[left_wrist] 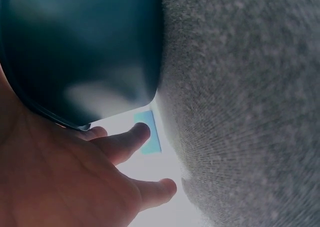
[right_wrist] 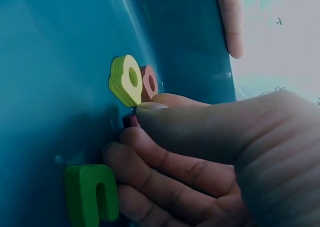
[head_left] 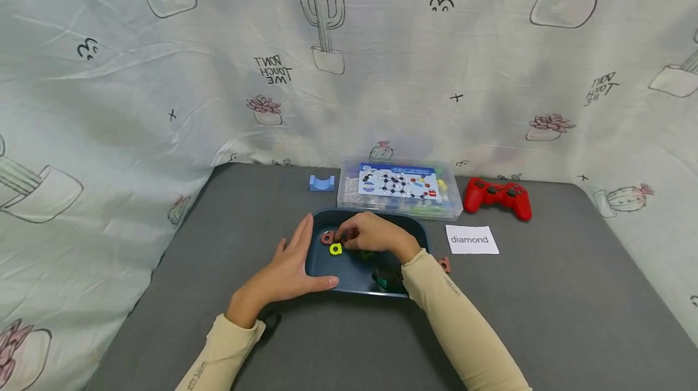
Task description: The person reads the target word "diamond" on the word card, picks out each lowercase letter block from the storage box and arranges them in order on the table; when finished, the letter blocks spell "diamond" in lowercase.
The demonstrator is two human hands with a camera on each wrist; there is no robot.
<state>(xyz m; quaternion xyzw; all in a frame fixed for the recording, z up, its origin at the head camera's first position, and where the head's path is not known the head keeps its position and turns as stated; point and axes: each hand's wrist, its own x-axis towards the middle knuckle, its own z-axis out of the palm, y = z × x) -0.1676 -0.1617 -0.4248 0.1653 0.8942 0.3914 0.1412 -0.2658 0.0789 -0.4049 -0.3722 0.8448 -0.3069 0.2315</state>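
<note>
One tray (head_left: 351, 271) sits on the surface (head_left: 338, 348), and two hands work at it. The left hand (head_left: 285, 274) is spread along the tray's 9 o'clock side, its thumb on the near rim; the right hand (head_left: 376, 237) reaches inside, fingers curled, thumb bent toward them. Five pieces can be counted in the tray: one pink (head_left: 327, 237) toward 10 o'clock, one yellow (head_left: 335, 249) at 9 o'clock, one green (right_wrist: 92, 194) by the right hand's fingers, one teal (head_left: 380, 281) at 5 o'clock and one maroon (right_wrist: 131, 121) at the right fingertips. The maroon one is mostly hidden, so I cannot tell whether it is pinched or only touched. Yellow covers part of pink in the right wrist view, where green is cut off at the lower edge; the teal one's shape is lost in shadow near the sleeve (head_left: 458, 318). A sixth piece, reddish (head_left: 445, 264), lies outside at 3 o'clock, partly behind that sleeve. Round the tray are one blue stand (head_left: 322, 183) at 11 o'clock, one box (head_left: 400, 190) at 1, its contents blurred, one controller (head_left: 497, 198) at 2, and one card (head_left: 472, 239) reading "diamond" at 3.
</note>
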